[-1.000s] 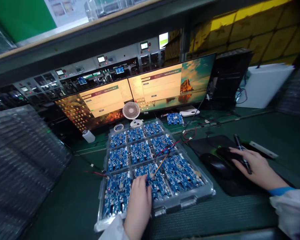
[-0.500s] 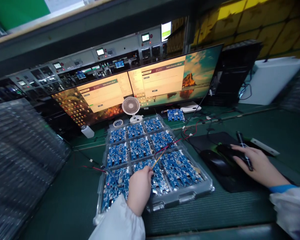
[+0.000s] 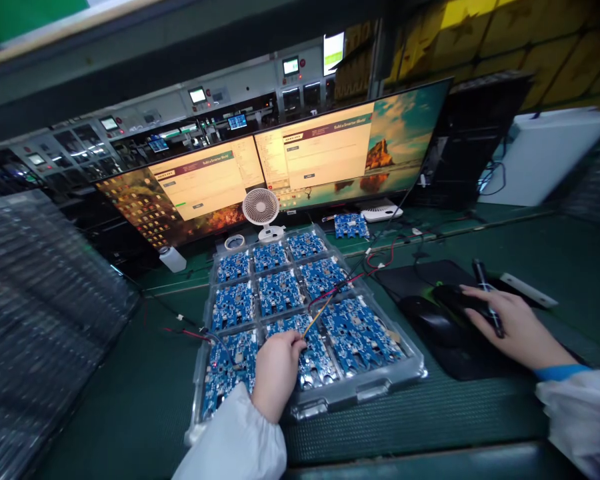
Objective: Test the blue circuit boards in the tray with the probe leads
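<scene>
My left hand pinches the end of a thin cable whose yellow wire runs up to red and black leads. It hovers over the front middle circuit board in a clear plastic tray; the fingers hide the cable's tip. Blue circuit boards fill the tray's compartments. Another cable with red and black wires reaches the front left board, where a small red light shows. My right hand is curved over a black computer mouse, with a dark pen held between its fingers.
A second black mouse lies on the mouse pad. Behind the tray stand a small white fan, a tape roll, a loose circuit board and two monitors. Stacked clear trays rise at left.
The view has shifted slightly. My left hand keeps its pinch on the cable over the same board, and my right hand stays on the mouse with the pen.
</scene>
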`<act>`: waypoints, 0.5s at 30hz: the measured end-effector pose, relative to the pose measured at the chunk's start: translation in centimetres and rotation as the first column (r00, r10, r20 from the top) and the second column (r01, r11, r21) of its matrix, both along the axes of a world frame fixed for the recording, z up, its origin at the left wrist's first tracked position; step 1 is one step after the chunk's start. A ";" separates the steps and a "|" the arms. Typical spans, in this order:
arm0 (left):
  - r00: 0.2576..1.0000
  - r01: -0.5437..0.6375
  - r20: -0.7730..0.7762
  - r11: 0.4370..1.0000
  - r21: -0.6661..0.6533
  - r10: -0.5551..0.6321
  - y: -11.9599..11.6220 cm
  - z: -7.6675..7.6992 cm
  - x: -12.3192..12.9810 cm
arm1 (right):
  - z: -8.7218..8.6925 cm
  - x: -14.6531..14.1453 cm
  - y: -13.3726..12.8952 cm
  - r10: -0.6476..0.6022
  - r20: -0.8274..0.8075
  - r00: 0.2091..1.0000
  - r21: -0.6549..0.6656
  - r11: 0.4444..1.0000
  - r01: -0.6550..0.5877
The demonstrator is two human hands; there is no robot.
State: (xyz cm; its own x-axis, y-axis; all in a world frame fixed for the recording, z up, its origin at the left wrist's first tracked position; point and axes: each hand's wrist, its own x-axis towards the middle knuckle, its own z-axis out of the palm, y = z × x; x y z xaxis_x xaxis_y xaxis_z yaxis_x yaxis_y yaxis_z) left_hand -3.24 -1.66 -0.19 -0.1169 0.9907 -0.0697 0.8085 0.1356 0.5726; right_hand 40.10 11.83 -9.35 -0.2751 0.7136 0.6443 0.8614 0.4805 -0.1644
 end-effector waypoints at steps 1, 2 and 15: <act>1.000 0.003 0.003 1.000 -0.001 -0.003 0.0 0.1 0.0 | 0.0 0.0 0.0 0.003 0.003 1.000 0.004 1.000 -0.003; 1.000 0.007 0.004 1.000 -0.003 -0.007 0.0 0.1 0.0 | -0.1 0.0 0.0 0.006 0.005 1.000 0.007 1.000 -0.006; 0.997 0.048 0.060 0.991 0.123 -0.056 -0.8 1.2 0.1 | -0.2 0.1 -0.1 -0.014 -0.041 0.999 -0.008 1.000 0.013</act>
State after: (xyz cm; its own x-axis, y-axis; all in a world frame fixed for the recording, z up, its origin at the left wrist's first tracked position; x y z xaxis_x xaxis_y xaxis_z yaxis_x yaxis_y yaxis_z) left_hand -3.13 -2.48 0.98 -0.0639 0.9969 0.0457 0.7744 0.0207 0.6323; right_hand 40.24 11.74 -9.58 -0.2388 0.7223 0.6490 0.8602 0.4675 -0.2038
